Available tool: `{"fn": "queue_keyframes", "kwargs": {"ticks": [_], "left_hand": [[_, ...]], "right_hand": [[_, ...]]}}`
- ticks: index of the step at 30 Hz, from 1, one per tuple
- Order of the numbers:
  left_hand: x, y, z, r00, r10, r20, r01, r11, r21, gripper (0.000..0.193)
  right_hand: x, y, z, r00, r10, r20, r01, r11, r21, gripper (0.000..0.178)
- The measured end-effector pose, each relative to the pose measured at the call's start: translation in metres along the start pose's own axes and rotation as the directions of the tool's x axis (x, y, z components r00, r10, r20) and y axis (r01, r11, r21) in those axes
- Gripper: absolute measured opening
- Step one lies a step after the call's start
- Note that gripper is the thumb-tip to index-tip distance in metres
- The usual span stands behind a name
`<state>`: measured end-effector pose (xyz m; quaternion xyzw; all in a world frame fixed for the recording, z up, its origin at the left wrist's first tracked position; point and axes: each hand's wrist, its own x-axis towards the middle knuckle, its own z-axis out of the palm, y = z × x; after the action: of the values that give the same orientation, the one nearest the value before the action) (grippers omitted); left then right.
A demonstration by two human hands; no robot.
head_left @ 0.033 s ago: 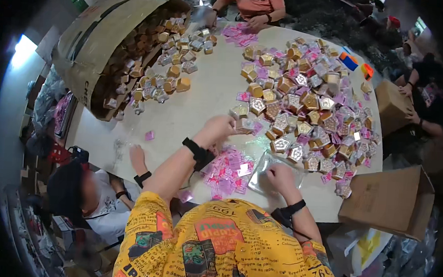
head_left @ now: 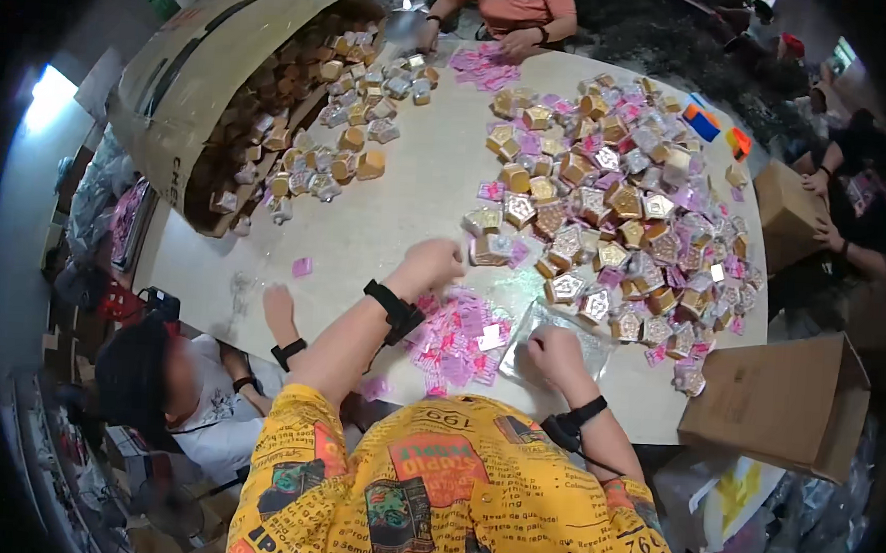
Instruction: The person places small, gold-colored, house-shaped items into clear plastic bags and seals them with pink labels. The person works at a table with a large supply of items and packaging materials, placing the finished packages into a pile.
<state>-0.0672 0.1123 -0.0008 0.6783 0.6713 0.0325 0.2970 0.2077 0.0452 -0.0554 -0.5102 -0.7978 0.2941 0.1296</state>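
My left hand is closed over the table, just left of a gold-and-clear pentagonal container at the near-left edge of a large heap. Whatever its fingers hold, if anything, is hidden. Below it lies a pile of small pink printed packets. To their right my right hand rests with curled fingers on a clear plastic bag, seeming to grip it; the fingertips are partly hidden. The heap of gold and silver pentagonal containers, with pink packets among them, spreads across the table's right side.
A big carton lies tipped at far left, spilling similar containers. An open cardboard box stands near right. Blue and orange tape dispensers sit at far right. A co-worker's arm reaches in at left; another person works opposite.
My left hand has drawn slightly left and toward me, away from the container at the heap's edge. My right hand stays on the plastic bag.
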Motion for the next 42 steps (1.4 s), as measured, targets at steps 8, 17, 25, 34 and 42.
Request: {"fn": "queue_keyframes", "kwargs": {"ticks": [8,17,25,34,42], "left_hand": [[-0.024,-0.103,0.068,0.956,-0.291,-0.017,0.292,0.956,0.031,0.04],[-0.03,-0.1,0.138,0.942,0.006,-0.336,0.041,0.99,0.132,0.027],[-0.039,-0.085,0.101,0.985,-0.064,-0.157,-0.057,0.749,-0.66,0.018],[-0.076,-0.025,0.068,0.935,0.106,-0.339,-0.313,0.696,-0.646,0.015],[-0.097,0.003,0.035,0.918,0.059,-0.392,-0.341,0.62,-0.707,0.01]], "right_hand": [[0.04,-0.041,0.044,0.981,-0.178,0.073,0.179,0.984,-0.009,0.016],[0.036,-0.046,0.046,0.983,-0.156,0.102,0.156,0.988,0.008,0.017],[0.044,-0.07,0.039,0.978,-0.207,0.018,0.207,0.978,-0.015,0.015],[0.048,-0.1,0.027,0.925,-0.327,-0.193,0.347,0.934,0.083,0.01],[0.039,-0.102,0.009,0.901,-0.319,-0.293,0.399,0.874,0.276,0.007]]}}
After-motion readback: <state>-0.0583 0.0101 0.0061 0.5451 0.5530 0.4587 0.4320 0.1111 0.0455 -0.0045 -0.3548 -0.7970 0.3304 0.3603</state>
